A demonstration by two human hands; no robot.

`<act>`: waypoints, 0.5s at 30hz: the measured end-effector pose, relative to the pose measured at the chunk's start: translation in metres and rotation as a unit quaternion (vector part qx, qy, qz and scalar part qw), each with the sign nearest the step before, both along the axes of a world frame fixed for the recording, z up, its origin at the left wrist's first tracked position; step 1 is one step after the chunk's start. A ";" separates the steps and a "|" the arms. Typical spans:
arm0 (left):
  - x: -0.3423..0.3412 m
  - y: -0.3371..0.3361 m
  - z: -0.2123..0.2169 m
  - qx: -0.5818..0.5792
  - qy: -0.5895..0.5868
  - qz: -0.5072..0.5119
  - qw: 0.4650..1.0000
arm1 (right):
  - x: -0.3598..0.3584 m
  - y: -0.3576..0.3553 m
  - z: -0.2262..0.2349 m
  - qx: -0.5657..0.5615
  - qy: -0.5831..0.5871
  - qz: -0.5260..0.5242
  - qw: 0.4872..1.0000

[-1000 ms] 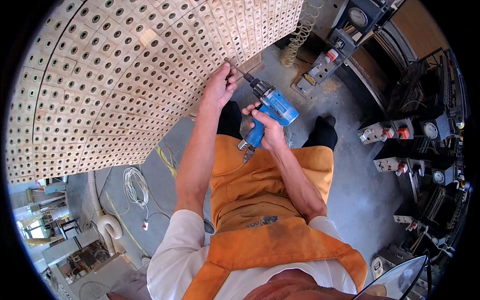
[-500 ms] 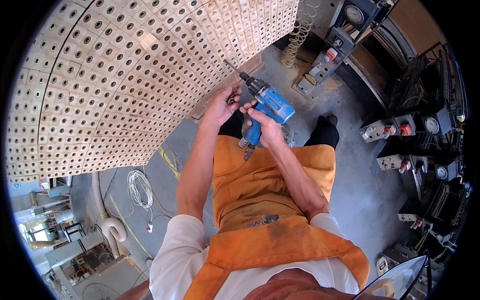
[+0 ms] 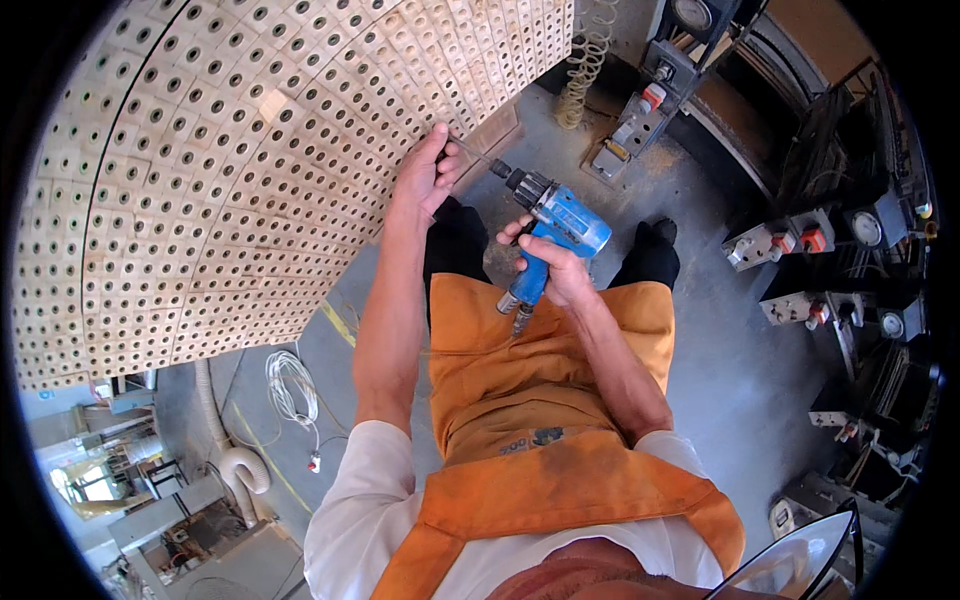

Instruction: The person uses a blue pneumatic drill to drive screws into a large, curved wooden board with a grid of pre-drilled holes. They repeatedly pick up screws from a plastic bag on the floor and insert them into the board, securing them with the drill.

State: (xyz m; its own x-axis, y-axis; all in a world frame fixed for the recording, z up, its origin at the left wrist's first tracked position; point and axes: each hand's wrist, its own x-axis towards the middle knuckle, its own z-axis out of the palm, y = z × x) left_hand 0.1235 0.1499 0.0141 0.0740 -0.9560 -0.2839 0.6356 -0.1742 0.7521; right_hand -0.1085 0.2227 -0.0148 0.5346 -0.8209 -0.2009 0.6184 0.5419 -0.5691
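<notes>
My right hand [image 3: 552,262] is wrapped around the grip of a blue air-powered driver [image 3: 572,222]. A long thin bit [image 3: 470,150] points from its dark chuck up and left toward the wooden block panel [image 3: 330,150]. My left hand [image 3: 425,178] is raised at the panel's right-hand part, its thumb and fingers closed close to the bit's tip. What those fingers hold is hidden. Rows of round holes cover the panel; many have dark metal-rimmed inserts, while those toward the upper right look bare.
An orange apron [image 3: 540,400] covers my lap. Coiled white cable [image 3: 290,385] and a ribbed hose [image 3: 240,470] lie on the floor at left. A coiled air hose [image 3: 585,70] hangs at the top. Machinery with gauges and red switches [image 3: 812,240] lines the right side.
My left hand has moved up and left to the panel; the small metal pieces seen in it before are now hidden. The driver has shifted slightly right and down in my right hand.
</notes>
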 end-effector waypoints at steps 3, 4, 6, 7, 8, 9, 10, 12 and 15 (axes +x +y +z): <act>-0.005 -0.007 -0.001 0.029 -0.054 0.005 0.998 | 0.000 -0.001 0.003 0.017 0.013 -0.009 1.000; -0.007 -0.009 -0.003 0.040 -0.069 0.012 0.997 | 0.001 -0.001 0.000 0.025 0.010 -0.013 1.000; -0.014 -0.013 -0.006 0.029 -0.062 0.021 0.997 | 0.006 -0.004 -0.006 0.041 0.004 -0.022 0.999; -0.017 -0.016 -0.010 0.020 -0.043 0.029 0.998 | 0.011 -0.008 -0.008 0.040 -0.004 -0.024 0.999; -0.018 -0.017 -0.012 0.012 -0.024 0.037 0.999 | 0.017 -0.012 -0.010 0.040 -0.012 -0.028 0.999; -0.015 -0.021 -0.015 0.005 -0.005 0.035 0.999 | 0.023 -0.016 -0.011 0.039 -0.020 -0.031 0.999; -0.015 -0.021 -0.015 0.005 0.004 0.033 0.999 | 0.026 -0.018 -0.011 0.038 -0.025 -0.033 0.998; -0.014 -0.022 -0.016 0.005 0.022 0.028 0.999 | 0.029 -0.018 -0.012 0.048 -0.019 -0.046 0.998; -0.011 -0.019 -0.022 -0.001 0.040 0.037 0.999 | 0.026 -0.019 -0.006 0.045 0.001 -0.042 0.998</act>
